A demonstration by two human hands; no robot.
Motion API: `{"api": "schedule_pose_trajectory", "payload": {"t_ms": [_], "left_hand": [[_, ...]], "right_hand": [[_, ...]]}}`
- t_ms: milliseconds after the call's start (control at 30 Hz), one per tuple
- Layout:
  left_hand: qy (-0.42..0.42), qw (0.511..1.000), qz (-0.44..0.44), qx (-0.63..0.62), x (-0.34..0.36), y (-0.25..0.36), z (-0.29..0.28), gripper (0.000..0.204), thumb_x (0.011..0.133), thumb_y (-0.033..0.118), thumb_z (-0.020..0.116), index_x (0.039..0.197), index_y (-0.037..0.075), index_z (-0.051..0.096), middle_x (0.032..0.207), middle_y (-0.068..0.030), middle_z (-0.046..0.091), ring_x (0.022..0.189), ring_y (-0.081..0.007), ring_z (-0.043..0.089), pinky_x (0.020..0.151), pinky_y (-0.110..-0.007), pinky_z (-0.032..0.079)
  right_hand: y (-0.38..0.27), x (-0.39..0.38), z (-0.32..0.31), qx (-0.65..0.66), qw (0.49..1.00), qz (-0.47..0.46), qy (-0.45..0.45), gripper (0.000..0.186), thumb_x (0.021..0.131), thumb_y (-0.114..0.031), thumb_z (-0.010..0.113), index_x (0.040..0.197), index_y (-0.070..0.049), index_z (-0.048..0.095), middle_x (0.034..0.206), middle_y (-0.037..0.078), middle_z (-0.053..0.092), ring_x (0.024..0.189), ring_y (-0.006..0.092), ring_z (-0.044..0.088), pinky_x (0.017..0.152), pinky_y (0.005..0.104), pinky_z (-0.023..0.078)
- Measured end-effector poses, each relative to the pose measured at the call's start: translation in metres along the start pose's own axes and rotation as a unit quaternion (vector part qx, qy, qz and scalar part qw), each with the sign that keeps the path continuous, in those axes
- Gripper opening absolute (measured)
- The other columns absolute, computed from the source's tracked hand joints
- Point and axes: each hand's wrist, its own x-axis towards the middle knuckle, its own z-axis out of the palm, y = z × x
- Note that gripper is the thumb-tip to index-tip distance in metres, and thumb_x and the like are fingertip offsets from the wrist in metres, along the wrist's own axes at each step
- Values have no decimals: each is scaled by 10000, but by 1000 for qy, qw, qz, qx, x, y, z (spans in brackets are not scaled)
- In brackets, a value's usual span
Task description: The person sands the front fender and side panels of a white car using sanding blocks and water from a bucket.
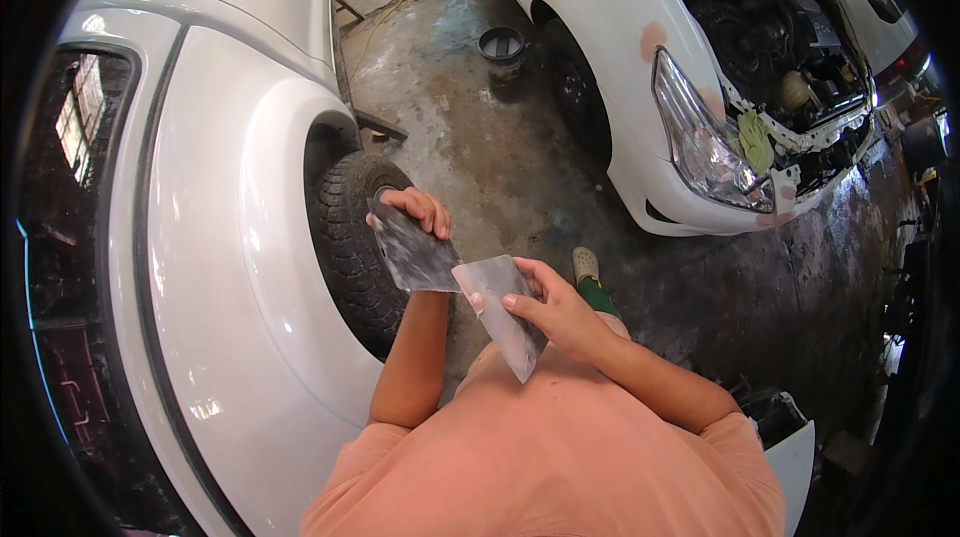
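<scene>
In front of my chest, my left hand grips a thin dark grey, smeared putty plate by its upper edge. My right hand pinches a pale, flat putty spreader between thumb and fingers. A small pinkish dab of putty shows near the spreader's left side. The spreader's upper left corner meets or overlaps the plate's lower right corner; whether they touch I cannot tell. Both hands are beside the rear tire of a white vehicle, and its body panel lies to my left.
A white car with an exposed engine bay and reddish patches stands ahead right. A green cloth hangs near its headlight. On the stained concrete floor stands a black bucket. A loose white panel lies behind right.
</scene>
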Motion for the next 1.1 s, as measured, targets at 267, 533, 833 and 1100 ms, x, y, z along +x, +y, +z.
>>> {"api": "schedule_pose_trajectory", "payload": {"t_ms": [267, 533, 833, 1100], "left_hand": [[61, 987, 66, 135, -13, 10, 3, 631, 987, 619, 473, 851, 6, 535, 689, -94, 504, 537, -236, 558, 468, -317, 478], [278, 899, -32, 336, -35, -6, 20, 466, 1069, 477, 423, 871, 60, 489, 761, -52, 482, 690, -162, 558, 628, -271, 461], [378, 857, -343, 78, -73, -39, 22, 355, 979, 92, 613, 1312, 53, 493, 1174, -92, 635, 1038, -204, 643, 874, -376, 560], [230, 859, -456, 44, -55, -92, 114, 287, 1021, 148, 560, 1288, 59, 504, 1155, -67, 636, 1029, -202, 646, 884, -395, 562]], "right_hand": [[-31, -13, 16, 2, 999, 15, -36, 681, 965, -149, 655, 1514, 25, 290, 1427, 141, 486, 1259, 177, 500, 1051, 324, 423], [-40, -19, 13, 67, 998, -19, -5, 667, 955, -135, 651, 1511, 10, 312, 1378, 139, 515, 1230, 189, 532, 1042, 343, 441], [-14, -62, -83, 74, 946, -145, 281, 684, 905, 3, 617, 1521, -20, 322, 1323, 147, 582, 1186, 198, 576, 1023, 336, 448], [-17, -164, -123, -251, 826, -264, 430, 214, 867, 65, 633, 1005, -38, 507, 1111, 97, 600, 982, 155, 574, 871, 298, 476]]}}
